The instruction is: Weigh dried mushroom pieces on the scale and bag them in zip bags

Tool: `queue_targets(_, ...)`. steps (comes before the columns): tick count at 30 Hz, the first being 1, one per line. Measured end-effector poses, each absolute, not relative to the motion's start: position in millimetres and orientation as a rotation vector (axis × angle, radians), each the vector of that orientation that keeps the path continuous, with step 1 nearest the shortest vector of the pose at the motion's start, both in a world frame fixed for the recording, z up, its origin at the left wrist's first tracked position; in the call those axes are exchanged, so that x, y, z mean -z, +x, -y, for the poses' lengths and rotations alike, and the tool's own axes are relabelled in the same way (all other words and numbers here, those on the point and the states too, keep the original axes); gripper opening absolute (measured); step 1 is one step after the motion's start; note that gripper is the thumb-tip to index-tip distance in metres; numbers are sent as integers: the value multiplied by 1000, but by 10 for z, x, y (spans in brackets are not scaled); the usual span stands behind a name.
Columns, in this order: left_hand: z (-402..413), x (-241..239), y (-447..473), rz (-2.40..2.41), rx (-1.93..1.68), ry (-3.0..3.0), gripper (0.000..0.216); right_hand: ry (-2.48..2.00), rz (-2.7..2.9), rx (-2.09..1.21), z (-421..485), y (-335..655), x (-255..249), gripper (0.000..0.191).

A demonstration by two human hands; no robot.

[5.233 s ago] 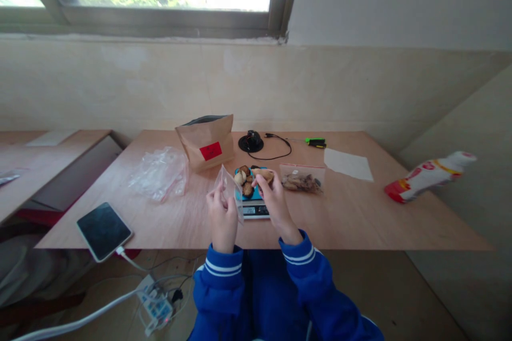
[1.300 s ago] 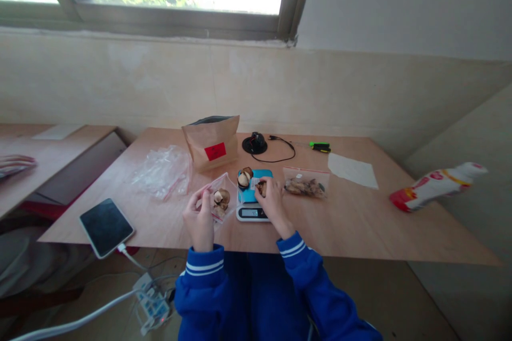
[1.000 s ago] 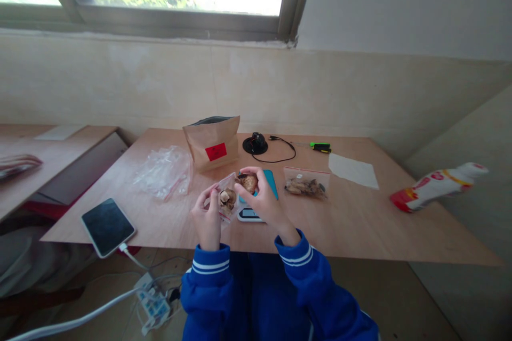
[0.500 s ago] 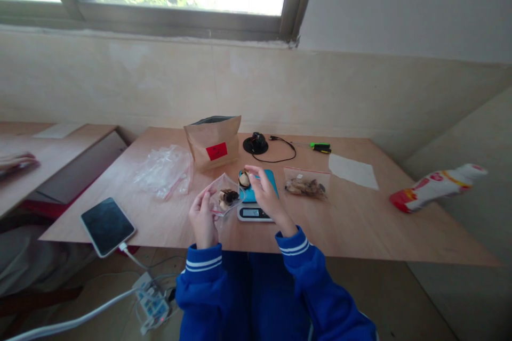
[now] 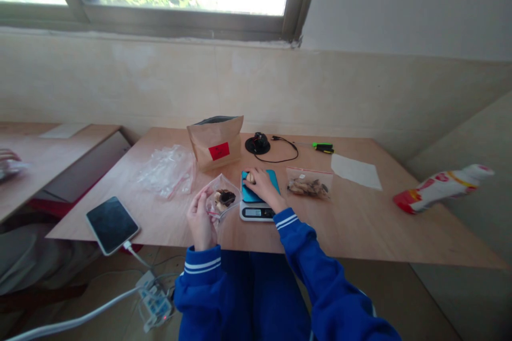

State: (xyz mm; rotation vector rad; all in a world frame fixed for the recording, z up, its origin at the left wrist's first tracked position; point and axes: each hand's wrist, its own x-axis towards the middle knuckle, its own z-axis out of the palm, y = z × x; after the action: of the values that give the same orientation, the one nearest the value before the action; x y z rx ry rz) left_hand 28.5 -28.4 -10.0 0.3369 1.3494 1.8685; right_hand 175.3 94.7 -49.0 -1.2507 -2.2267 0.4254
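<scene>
Wooden table (image 5: 360, 224) under a window: the left hand (image 5: 200, 218) pinches a small clear zip bag (image 5: 221, 200) by its edge, mouth tipped open toward the scale (image 5: 258, 200) so the brown pieces inside stay put. The right hand (image 5: 264, 187) rests on the scale's blue platform, fingertips closed on a pale piece (image 5: 250, 177). Behind stands a kraft pouch (image 5: 216, 141) with a red label, its writing unreadable.

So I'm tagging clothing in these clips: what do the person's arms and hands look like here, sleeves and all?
Both arms are in long bright blue sleeves. Each sleeve ends in a ribbed blue cuff with two thin white stripes around it. The left hand and right hand are bare: no gloves, and no rings, watch or bracelet can be seen. No logos or other markings show on the sleeves.
</scene>
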Motion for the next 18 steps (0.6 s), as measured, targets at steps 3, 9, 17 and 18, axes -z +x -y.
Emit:
queue_targets(3, 289, 112, 277, -1360, -1867, 345, 45, -1238, 2095, -487, -901, 1788, 436, 26)
queue_targets(9, 281, 154, 334, -1380, -1834, 370, 46, -963, 1574, -944, -636, 1671, -63, 32)
queue_targets(17, 202, 98, 503, -1321, -1841, 380, 40, -859, 1964, -947, -255, 1430, -253, 51)
queue_targets(18, 182, 106, 513, -1313, -1845, 388, 40, -877, 1993, -923, -251, 1417, -208, 53)
